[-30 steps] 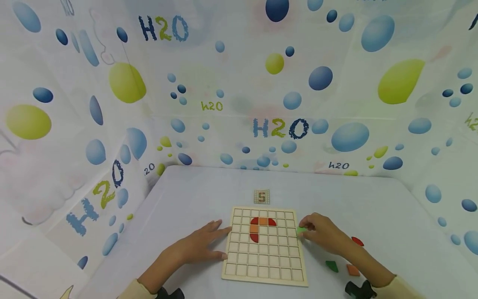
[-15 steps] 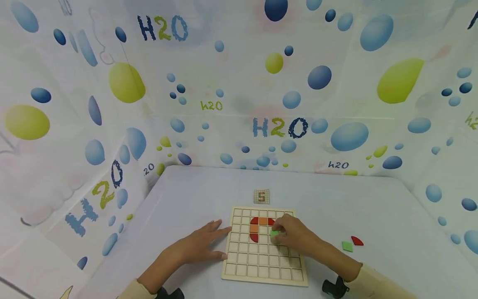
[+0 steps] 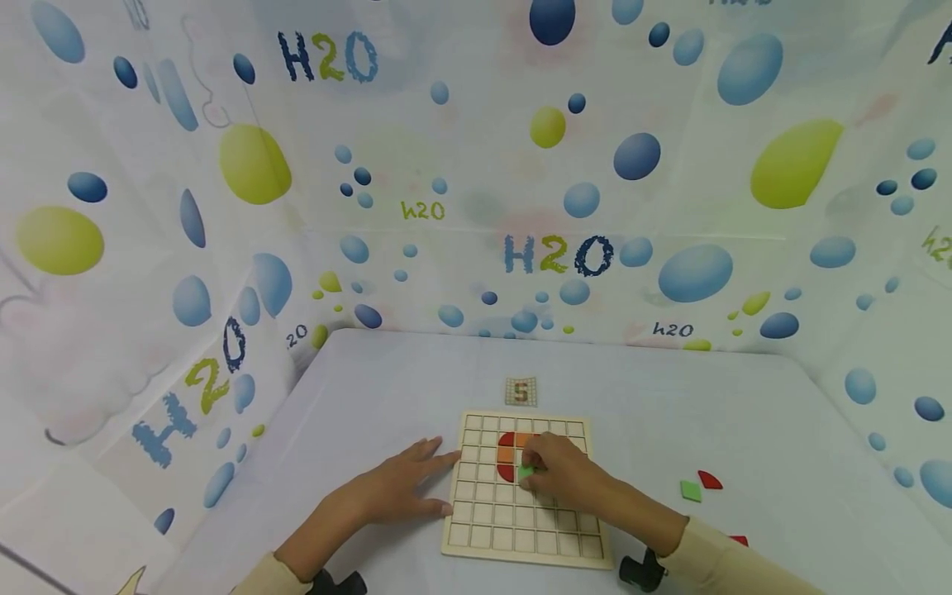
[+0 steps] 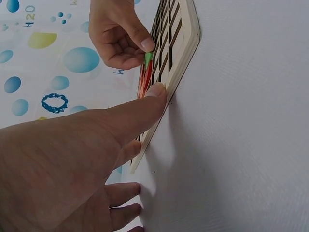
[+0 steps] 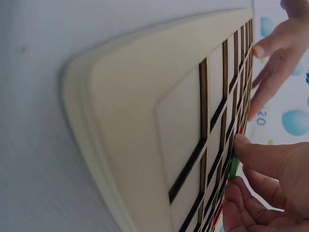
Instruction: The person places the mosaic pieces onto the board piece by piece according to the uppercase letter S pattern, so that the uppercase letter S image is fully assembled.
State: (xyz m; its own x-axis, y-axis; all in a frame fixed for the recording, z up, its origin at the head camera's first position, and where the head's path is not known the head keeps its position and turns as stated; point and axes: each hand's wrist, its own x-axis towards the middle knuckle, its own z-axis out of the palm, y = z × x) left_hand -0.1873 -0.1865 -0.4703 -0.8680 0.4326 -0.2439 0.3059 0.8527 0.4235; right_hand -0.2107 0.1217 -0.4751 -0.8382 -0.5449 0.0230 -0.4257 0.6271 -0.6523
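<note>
A pale wooden grid board (image 3: 483,539) lies on the white table. Red rounded pieces (image 3: 506,473) and orange square tiles (image 3: 506,454) form a curved shape in its upper cells. Over these cells my right hand (image 3: 568,475) pinches a green tile (image 3: 525,472) between thumb and fingers, just right of the lower red piece. The right wrist view shows the green tile (image 5: 234,166) edge-on, close over the grid. My left hand (image 3: 397,487) touches the board's left edge with thumb and fingertips, its fingers spread.
A small pattern card (image 3: 521,392) with an S-like figure lies behind the board. Right of the board are a light green square tile (image 3: 691,491), a red curved piece (image 3: 710,479) and another red piece (image 3: 740,540), partly hidden by the right sleeve.
My right hand has carried the green tile leftward from the board's right edge to the cells beside the lower red piece. The left hand and board have stayed put.
</note>
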